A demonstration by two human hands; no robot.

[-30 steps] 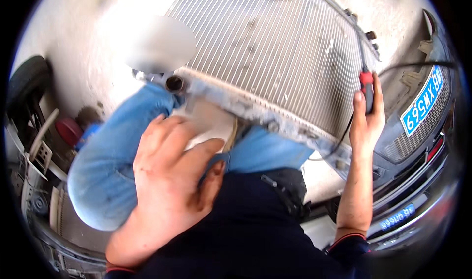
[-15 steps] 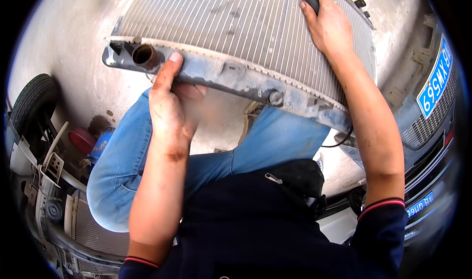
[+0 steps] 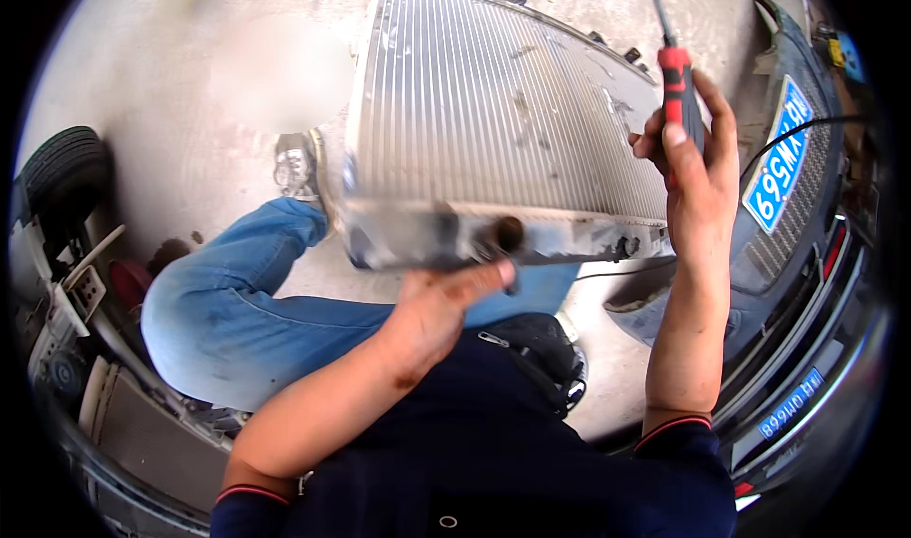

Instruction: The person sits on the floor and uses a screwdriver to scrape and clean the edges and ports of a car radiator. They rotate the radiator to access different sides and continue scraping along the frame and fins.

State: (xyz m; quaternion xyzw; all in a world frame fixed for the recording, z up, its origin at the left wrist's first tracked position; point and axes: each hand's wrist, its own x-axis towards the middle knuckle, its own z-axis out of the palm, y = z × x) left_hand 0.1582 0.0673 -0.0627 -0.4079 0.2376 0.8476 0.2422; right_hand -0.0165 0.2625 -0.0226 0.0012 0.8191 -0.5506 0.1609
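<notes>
In front of me is a car radiator with pale metal fins and a dark plastic end tank along its near edge. My left hand grips that tank, thumb at the round brown pipe stub, its other fingers partly hidden below the edge. The tank is blurred by motion. Raised beside the radiator's right side, my right hand is closed round the red and black handle of a screwdriver. Its thin metal shaft points up and away from me, apart from the radiator.
A detached car bumper with a blue plate lies at the right, near a dark car. A black cable crosses there. At the left are a tyre and dismantled car parts. My jeans-clad leg is below the radiator.
The radiator has swung and shifted, its pipe end now further right and nearer me. My left hand has moved right with it. My right hand has lifted off the fins with the screwdriver upright.
</notes>
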